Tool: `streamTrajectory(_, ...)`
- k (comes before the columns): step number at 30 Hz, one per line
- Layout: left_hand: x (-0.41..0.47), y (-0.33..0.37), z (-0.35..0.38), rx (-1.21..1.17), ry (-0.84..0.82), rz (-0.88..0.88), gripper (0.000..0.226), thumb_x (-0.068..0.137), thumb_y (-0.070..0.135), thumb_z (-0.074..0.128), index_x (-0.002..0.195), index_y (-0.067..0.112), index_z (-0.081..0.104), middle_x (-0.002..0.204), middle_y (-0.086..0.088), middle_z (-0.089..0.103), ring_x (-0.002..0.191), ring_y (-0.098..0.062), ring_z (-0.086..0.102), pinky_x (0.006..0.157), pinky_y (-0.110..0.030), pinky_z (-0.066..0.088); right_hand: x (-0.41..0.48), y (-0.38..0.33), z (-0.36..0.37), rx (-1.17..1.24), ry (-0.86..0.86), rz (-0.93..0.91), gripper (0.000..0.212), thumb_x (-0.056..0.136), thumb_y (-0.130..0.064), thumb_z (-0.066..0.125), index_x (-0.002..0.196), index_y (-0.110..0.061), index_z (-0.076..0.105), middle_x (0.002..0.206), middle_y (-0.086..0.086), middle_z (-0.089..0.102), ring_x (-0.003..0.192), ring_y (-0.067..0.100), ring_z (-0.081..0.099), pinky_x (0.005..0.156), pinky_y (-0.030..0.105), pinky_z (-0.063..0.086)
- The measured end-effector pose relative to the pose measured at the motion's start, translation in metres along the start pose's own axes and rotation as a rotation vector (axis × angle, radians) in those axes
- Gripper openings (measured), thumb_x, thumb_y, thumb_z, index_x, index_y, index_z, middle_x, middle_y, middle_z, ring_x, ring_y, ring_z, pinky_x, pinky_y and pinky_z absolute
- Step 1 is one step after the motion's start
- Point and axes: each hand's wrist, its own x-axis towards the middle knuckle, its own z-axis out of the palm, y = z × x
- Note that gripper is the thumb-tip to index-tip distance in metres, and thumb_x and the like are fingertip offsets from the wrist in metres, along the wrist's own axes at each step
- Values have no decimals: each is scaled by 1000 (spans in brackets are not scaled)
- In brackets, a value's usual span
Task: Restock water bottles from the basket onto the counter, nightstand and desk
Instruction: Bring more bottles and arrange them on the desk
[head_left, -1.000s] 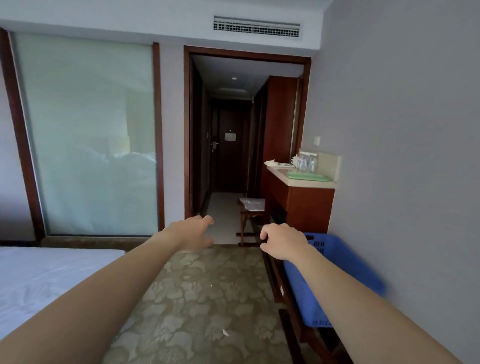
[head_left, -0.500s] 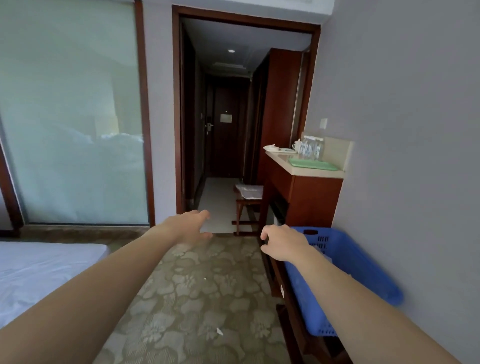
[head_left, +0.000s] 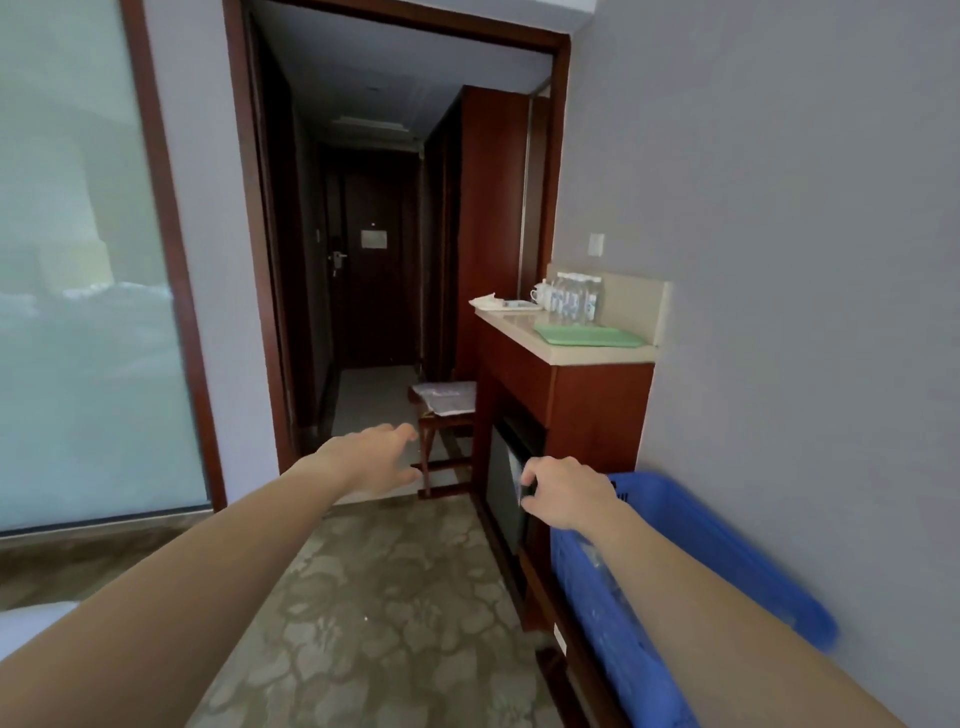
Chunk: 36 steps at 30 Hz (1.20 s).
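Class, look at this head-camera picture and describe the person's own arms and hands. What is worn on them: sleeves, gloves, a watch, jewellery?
The left arm and right arm are bare right to the edge of the picture, with no sleeve in view. The left hand and right hand wear no gloves. No watch, bracelet or ring shows on either wrist or on the visible fingers.

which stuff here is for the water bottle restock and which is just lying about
For the job: blue basket, counter, water bottles standing on it.
Just lying about: green tray, wooden stool, patterned carpet.
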Motion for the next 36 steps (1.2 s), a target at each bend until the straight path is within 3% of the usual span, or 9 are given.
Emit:
streamTrajectory(14,147,-5,33,-21,-78,175,61,95,53,48,147,29,27,143,0,42,127,-24,49,97,-41,46,94,52,21,14,-12,173,30,90,-32,56,120,-27,55,111,0,64,101,23,61,72,32,42)
streamTrajectory(21,244,5,32,-19,-85,217,63,94,53,50,147,29,26,139,0,44,121,-21,51,93,-39,48,170,93,13,-3,7,221,31,90,-31,55,122,-28,54,112,1,63,102,24,60,74,34,47)
streamTrajectory(30,386,40,32,-39,-89,323,64,96,48,50,149,23,25,143,-3,43,124,-22,50,100,-42,45,278,170,-2,-11,1,288,31,93,-30,56,122,-21,52,110,4,63,99,25,61,89,41,52)
streamTrajectory(36,463,66,58,-44,-155,383,63,96,50,49,148,24,26,139,-3,43,121,-24,50,99,-44,46,327,220,8,-27,-36,357,33,93,-31,54,125,-22,52,112,3,61,99,23,61,88,40,53)
